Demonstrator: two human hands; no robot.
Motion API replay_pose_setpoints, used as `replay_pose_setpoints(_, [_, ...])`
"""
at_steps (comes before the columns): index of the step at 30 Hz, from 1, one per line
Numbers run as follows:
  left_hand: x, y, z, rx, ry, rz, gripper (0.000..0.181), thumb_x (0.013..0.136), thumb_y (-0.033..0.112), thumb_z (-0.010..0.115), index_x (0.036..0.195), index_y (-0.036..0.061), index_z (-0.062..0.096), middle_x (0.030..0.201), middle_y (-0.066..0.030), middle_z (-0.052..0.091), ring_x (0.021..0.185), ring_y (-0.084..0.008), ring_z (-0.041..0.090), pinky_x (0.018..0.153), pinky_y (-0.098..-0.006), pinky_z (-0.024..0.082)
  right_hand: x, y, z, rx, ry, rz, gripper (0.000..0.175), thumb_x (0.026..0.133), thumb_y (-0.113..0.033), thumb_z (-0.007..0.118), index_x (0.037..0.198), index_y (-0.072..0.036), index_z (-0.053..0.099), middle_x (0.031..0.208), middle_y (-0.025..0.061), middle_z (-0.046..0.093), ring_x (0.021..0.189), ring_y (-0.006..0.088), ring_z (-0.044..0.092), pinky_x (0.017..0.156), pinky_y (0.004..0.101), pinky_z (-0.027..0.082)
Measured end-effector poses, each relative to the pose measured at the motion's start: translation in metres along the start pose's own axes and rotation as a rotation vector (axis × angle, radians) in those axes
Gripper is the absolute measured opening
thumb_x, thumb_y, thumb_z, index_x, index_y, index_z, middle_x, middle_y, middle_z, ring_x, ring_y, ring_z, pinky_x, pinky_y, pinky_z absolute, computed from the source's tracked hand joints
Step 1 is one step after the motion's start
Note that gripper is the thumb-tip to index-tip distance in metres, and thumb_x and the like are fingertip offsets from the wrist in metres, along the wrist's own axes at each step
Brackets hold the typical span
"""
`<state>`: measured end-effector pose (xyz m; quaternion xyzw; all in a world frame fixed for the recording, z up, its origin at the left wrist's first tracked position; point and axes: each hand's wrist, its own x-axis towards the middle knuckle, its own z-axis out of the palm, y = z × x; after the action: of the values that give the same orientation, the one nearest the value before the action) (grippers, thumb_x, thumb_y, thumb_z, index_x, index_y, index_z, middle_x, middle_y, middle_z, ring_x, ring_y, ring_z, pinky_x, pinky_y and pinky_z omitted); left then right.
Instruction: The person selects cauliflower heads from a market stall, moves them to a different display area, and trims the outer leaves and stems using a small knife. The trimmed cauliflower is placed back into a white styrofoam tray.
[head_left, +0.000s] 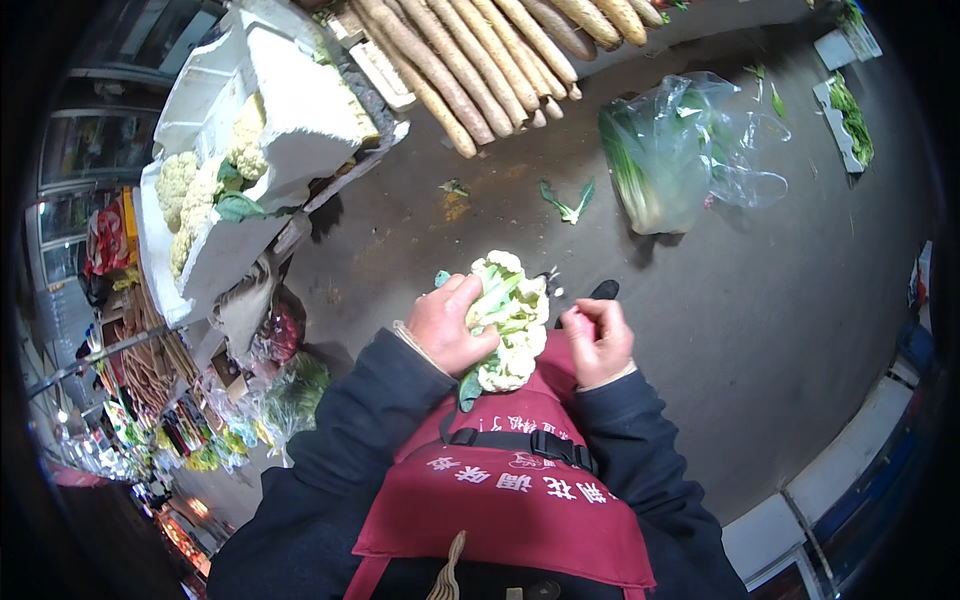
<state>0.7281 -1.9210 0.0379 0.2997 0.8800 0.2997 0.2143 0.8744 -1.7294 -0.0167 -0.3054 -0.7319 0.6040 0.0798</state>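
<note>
My left hand (453, 324) grips a head of cauliflower (517, 352) by its stem side, with the thumb and fingers among the pale green leaf stalks. The white florets face right, and green leaf bits stick out at the top and bottom left. My right hand (598, 341) is apart from the cauliflower, to its right, with the fingers curled closed. Nothing shows in it, though the inside of the fist is hidden. Small white scraps (555, 283) show between the cauliflower and the right hand. Below both hands is my dark red apron (510, 517), which bears writing.
At upper left, a white foam box (247, 240) holds several cauliflowers (196, 199). Long yams (480, 67) lie at the top. A plastic bag of leafy greens (660, 154) and a loose leaf (568, 202) are on the floor. Bagged vegetables (296, 394) stand at left.
</note>
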Motion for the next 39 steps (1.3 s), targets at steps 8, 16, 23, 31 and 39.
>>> replay_pose_setpoints(8, [-0.033, -0.026, -0.013, 0.155, 0.039, -0.03, 0.034, 0.071, 0.019, 0.073, 0.099, 0.0038, 0.061, 0.093, -0.0149, 0.059, 0.082, -0.037, 0.063, 0.07, -0.0458, 0.053, 0.021, 0.024, 0.007, 0.309, -0.174, 0.136, 0.021, 0.097, -0.009, 0.074, 0.111, 0.001, 0.062, 0.093, 0.0023, 0.067, 0.082, 0.0078, 0.061, 0.075, 0.0234, 0.051])
replay_pose_setpoints(16, [-0.047, -0.035, -0.02, 0.401, 0.081, 0.328, 0.036, 0.067, 0.015, 0.073, 0.102, 0.0081, 0.067, 0.098, -0.0081, 0.063, 0.082, -0.0273, 0.061, 0.071, -0.0394, 0.052, 0.029, 0.017, 0.002, 0.344, -0.271, 0.209, 0.02, 0.1, -0.014, 0.072, 0.112, -0.001, 0.062, 0.092, -0.0043, 0.06, 0.078, 0.0032, 0.051, 0.07, 0.0195, 0.043])
replay_pose_setpoints(23, [-0.054, -0.016, -0.025, 0.44, 0.028, 0.372, 0.035, 0.068, 0.018, 0.074, 0.102, 0.009, 0.068, 0.1, -0.0075, 0.063, 0.083, -0.0255, 0.061, 0.07, -0.0381, 0.051, 0.022, -0.002, -0.007, 0.379, -0.459, 0.22, 0.022, 0.099, -0.012, 0.073, 0.113, 0.0, 0.061, 0.1, 0.0014, 0.065, 0.089, 0.0076, 0.06, 0.082, 0.0239, 0.05])
replay_pose_setpoints(31, [-0.048, -0.014, -0.025, 0.424, 0.113, 0.434, 0.032, 0.072, 0.018, 0.073, 0.102, 0.0102, 0.066, 0.103, -0.0072, 0.064, 0.083, -0.0241, 0.06, 0.071, -0.036, 0.052, -0.004, -0.034, -0.019, 0.184, -0.626, 0.174, 0.024, 0.097, -0.011, 0.074, 0.113, 0.002, 0.062, 0.093, 0.0006, 0.065, 0.084, 0.0057, 0.056, 0.077, 0.0229, 0.048])
replay_pose_setpoints(39, [-0.047, -0.024, -0.023, 0.427, 0.111, 0.565, 0.036, 0.073, 0.017, 0.073, 0.108, 0.012, 0.066, 0.112, -0.0108, 0.065, 0.088, -0.0258, 0.063, 0.071, -0.0354, 0.055, 0.016, -0.044, -0.011, 0.04, -0.511, -0.039, 0.026, 0.094, -0.016, 0.077, 0.106, 0.001, 0.06, 0.088, 0.0119, 0.073, 0.078, 0.018, 0.07, 0.072, 0.0313, 0.055])
